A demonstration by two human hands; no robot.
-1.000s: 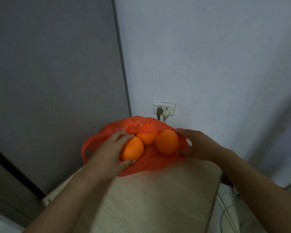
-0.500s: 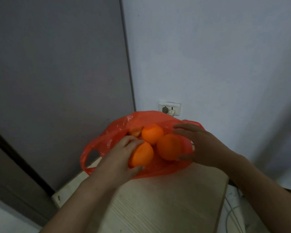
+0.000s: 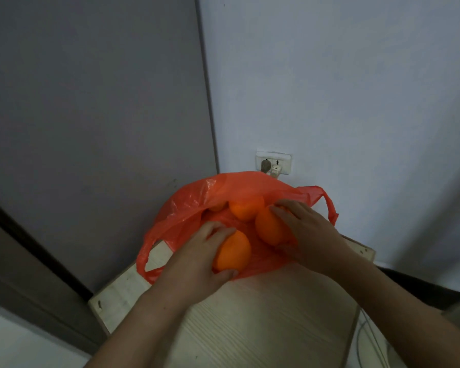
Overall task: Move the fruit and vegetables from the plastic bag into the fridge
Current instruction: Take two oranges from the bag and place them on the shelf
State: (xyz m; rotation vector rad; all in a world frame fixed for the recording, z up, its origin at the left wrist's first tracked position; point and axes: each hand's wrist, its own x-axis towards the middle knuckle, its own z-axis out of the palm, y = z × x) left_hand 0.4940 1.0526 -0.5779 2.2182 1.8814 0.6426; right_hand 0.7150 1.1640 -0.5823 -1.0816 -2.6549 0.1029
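Observation:
A red plastic bag (image 3: 197,205) lies open at the far end of a pale wooden table (image 3: 263,314). Several oranges sit in it. My left hand (image 3: 197,258) is wrapped around the nearest orange (image 3: 235,252) at the bag's mouth. My right hand (image 3: 308,229) grips a second orange (image 3: 268,227) to the right of it. A third orange (image 3: 246,209) rests deeper in the bag, between and behind the two. Another fruit (image 3: 218,207) shows partly under the bag's upper fold. The grey fridge side (image 3: 91,115) fills the left of the view.
A white wall socket (image 3: 274,162) with two plugs sits on the wall just behind the bag. Cables (image 3: 367,338) hang down right of the table. The table's left corner (image 3: 98,304) almost touches the fridge.
My right hand has closed over the right orange. My left hand keeps its hold on the near orange. The view has shifted slightly, so the bag appears more central.

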